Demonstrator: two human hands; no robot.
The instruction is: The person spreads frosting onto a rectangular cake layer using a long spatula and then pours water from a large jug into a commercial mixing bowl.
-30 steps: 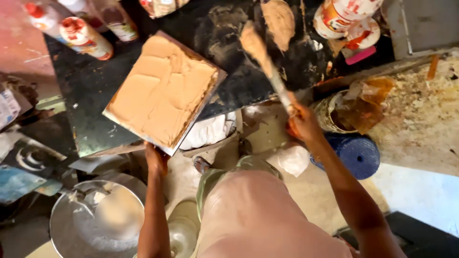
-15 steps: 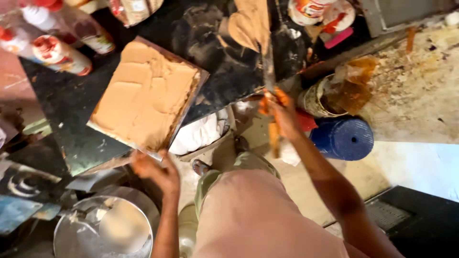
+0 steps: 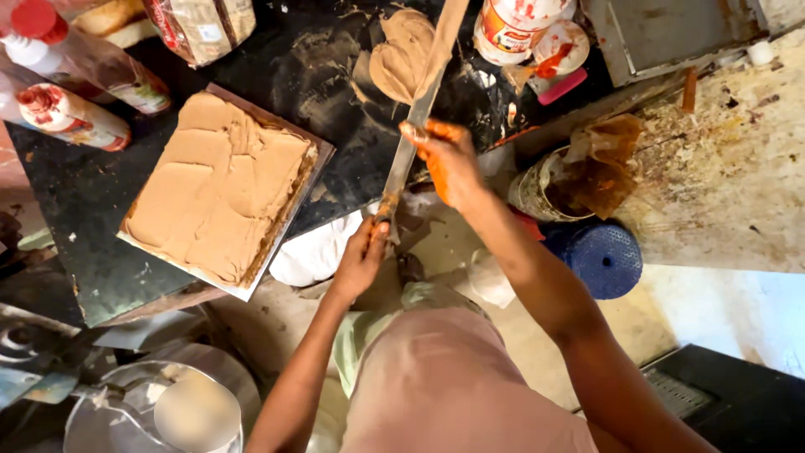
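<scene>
Blade: I see one long flat blade (image 3: 419, 109), smeared tan, running from the table edge up across the black slab (image 3: 335, 75); its top end is cut off by the frame.
Left hand: my left hand (image 3: 362, 256) is closed around the blade's lower end, at the slab's near edge.
Right hand: my right hand (image 3: 446, 159), stained orange, sits against the blade's middle with fingers curled onto it; I cannot tell whether it grips or only presses.
Paste: one tan lump (image 3: 401, 54) lies on the slab, touching the blade's left side.
Tile: one square board (image 3: 225, 195) thickly coated with the same tan paste, tilted on the slab, well left of the blade.
Bottles: I count two red-capped bottles (image 3: 71, 113) lying at the far left, one partly cut off.
Tubs: two white tubs (image 3: 524, 25) with red marks at the top, just right of the blade; the upper one is cropped.
Can: one open can (image 3: 537, 189) beside my right wrist, with a brown crumpled wrap (image 3: 605, 164) hiding its inside.
Blue roll: one blue round thing (image 3: 605, 258) below the can; its kind is hard to make out.
Pan: one metal pan (image 3: 159, 411) at bottom left, blurred.
Bag: one printed bag (image 3: 201, 25) at the top, cropped.
</scene>
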